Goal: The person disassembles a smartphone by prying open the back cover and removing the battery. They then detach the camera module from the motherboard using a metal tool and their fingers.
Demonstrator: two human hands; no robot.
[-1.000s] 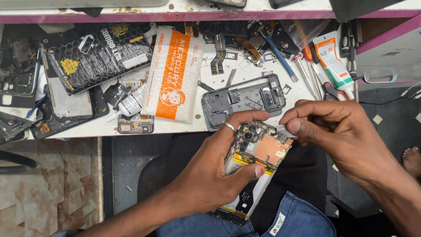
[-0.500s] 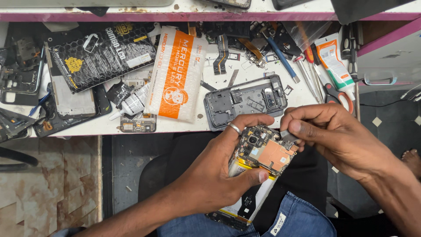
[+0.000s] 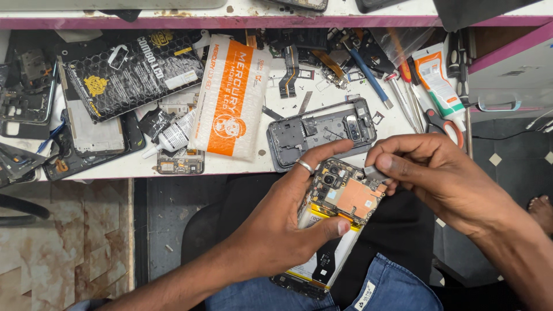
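Phone (image 3: 337, 222), back cover off with copper shield and battery bared, sits above the lap, clasped in the left hand (image 3: 276, 230). At its two o'clock corner the right hand (image 3: 438, 178) pinches a small grey part (image 3: 375, 173). A dark phone frame (image 3: 322, 132) lies at twelve o'clock on the white bench (image 3: 138, 167).

Bright, even light from above; soft shadows under the counter (image 3: 368, 158); sharp focus, slight glare on plastic.

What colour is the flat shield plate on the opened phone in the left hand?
Copper-orange: the flat metal shield plate on the opened phone, seen in the head view.
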